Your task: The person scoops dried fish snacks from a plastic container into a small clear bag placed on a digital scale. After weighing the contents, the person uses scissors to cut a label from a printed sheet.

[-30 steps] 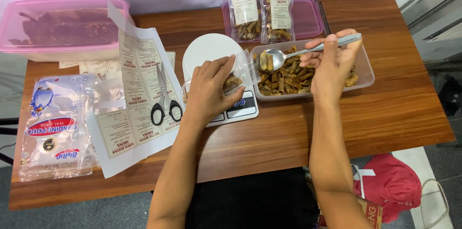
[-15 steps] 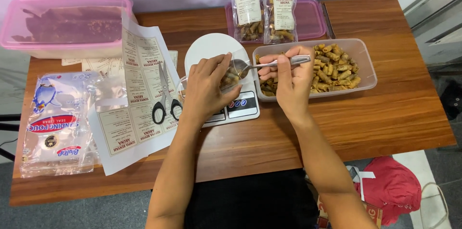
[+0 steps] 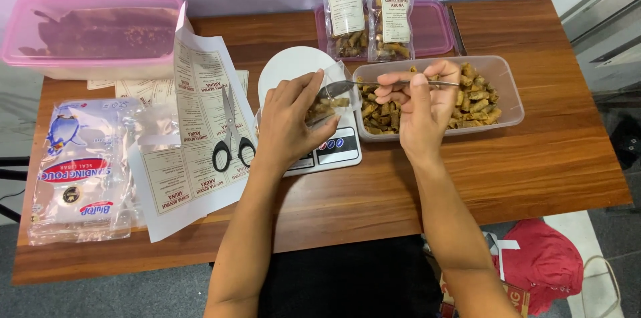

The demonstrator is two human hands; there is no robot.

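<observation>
head view: right hand (image 3: 419, 107) seemingly spoons snacks (image 3: 384, 114) into pouch (image 3: 327, 101).

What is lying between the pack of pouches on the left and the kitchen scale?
In the head view, a sheet of printed labels lies there, with black-handled scissors on it, beside the scale and right of the pouch pack.

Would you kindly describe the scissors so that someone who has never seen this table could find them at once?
Start at the wooden table and go left of the white kitchen scale to the white label sheets spread there. The scissors lie on those sheets, blades pointing away from the person. Their black loop handles and metal blades make them the only tool on the paper.
</observation>
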